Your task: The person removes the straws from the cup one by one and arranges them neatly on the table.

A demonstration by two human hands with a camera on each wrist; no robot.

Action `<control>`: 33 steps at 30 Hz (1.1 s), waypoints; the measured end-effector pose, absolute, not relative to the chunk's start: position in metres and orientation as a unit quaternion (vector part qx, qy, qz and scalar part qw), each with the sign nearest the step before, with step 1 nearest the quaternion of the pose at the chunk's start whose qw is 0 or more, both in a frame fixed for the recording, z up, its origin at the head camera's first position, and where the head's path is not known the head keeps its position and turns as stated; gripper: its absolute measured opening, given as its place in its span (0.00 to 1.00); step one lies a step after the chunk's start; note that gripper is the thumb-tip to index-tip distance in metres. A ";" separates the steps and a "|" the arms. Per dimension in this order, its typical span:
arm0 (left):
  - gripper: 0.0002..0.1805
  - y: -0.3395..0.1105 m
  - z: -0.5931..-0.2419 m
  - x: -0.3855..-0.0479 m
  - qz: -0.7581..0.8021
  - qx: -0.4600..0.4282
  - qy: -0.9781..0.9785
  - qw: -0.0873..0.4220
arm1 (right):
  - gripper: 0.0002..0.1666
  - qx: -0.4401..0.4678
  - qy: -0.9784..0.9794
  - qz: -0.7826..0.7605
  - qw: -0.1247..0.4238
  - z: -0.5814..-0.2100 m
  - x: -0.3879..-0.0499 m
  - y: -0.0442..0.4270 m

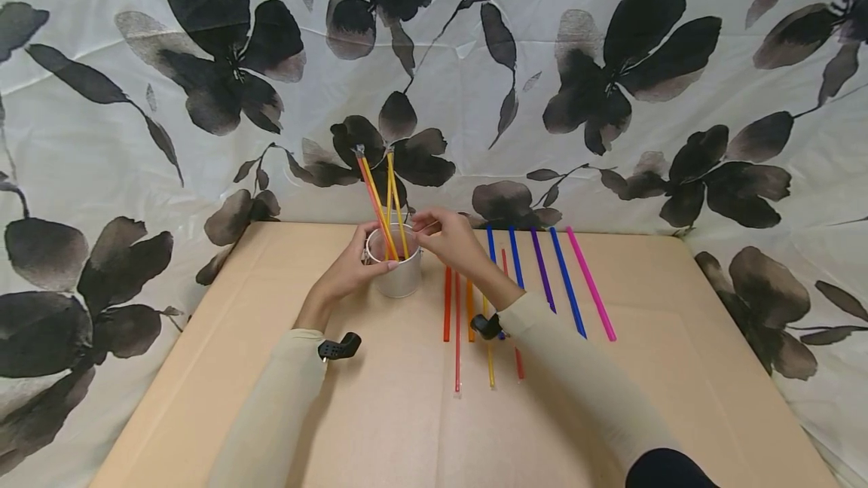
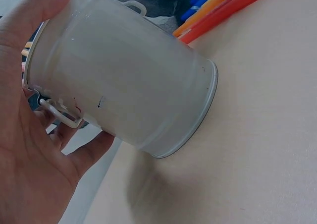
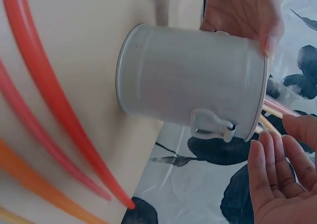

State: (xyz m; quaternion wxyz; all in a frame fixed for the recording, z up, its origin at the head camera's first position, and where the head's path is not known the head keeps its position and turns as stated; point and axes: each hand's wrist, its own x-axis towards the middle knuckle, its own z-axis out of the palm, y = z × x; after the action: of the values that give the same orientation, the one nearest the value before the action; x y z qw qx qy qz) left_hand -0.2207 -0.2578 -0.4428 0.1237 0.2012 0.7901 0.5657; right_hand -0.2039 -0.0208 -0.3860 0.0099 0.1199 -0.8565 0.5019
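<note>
A small whitish metal pail (image 1: 398,277) with side handle loops is at the back of the cardboard-coloured table, left of centre. Several thin yellow and orange straw-like sticks (image 1: 391,194) lean upright in it. My left hand (image 1: 349,269) holds the pail by its left side, thumb at the rim, as the left wrist view also shows. My right hand (image 1: 447,236) is beside the pail's right rim, fingers loosely bent. In the right wrist view the right hand (image 3: 285,172) shows its palm, with nothing visible in it, close to the sticks.
Right of the pail lies a row of coloured straw-like sticks, among them a red one (image 1: 447,307), a blue one (image 1: 568,285) and a pink one (image 1: 591,285). My right forearm crosses over several. A floral cloth (image 1: 475,81) hangs behind the table (image 1: 380,413).
</note>
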 end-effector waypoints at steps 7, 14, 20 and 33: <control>0.47 -0.258 -0.443 -0.220 0.569 0.201 0.787 0.126 | 0.17 0.142 -0.853 0.501 0.027 -0.384 -0.210 -0.033; 0.47 -0.259 -0.443 -0.221 0.566 0.200 0.790 0.127 | 0.18 0.153 -0.857 0.492 0.022 -0.383 -0.214 -0.045; 0.46 -0.260 -0.445 -0.222 0.564 0.197 0.791 0.130 | 0.18 0.157 -0.862 0.482 0.026 -0.383 -0.217 -0.054; 0.46 -0.258 -0.447 -0.222 0.578 0.207 0.778 0.130 | 0.18 0.127 -0.892 0.429 0.063 -0.389 -0.222 -0.074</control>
State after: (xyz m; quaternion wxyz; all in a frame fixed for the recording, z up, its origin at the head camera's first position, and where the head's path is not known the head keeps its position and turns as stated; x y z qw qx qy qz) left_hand -0.2219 -0.2580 -0.4474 0.1304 0.2070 0.7783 0.5783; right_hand -0.2219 -0.0745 -0.3891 0.0630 0.1269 -0.8920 0.4293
